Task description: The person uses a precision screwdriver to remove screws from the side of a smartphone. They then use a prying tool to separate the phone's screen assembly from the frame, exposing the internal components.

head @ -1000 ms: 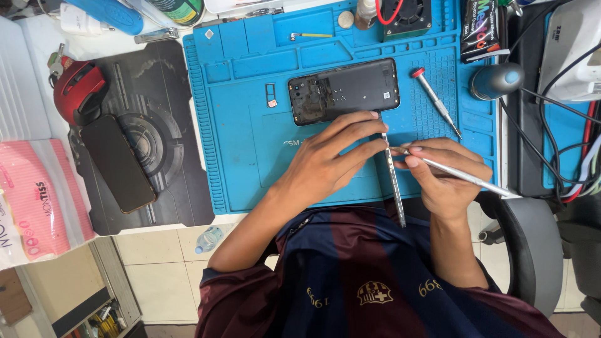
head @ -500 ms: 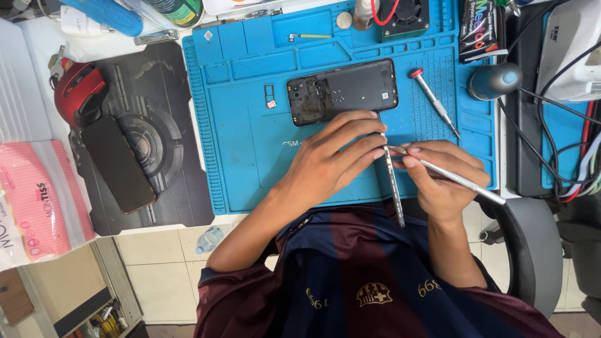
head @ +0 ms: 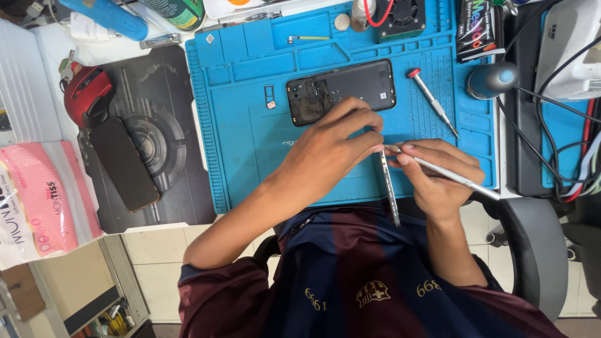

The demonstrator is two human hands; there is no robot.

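My left hand pinches the top end of a thin phone part, held edge-on over the front of the blue work mat. My right hand grips a slim metal tool; its tip meets the top of that part, right by my left fingertips. Just beyond my hands, an opened black phone body lies on the mat with its inside facing up.
A red-capped screwdriver lies on the mat to the right. A black phone rests on a dark pad at left, near a red object and a pink packet. Cables run along the right.
Both hands stay in nearly the same place. The tool tip and my left fingers shift only slightly at the top of the thin part.
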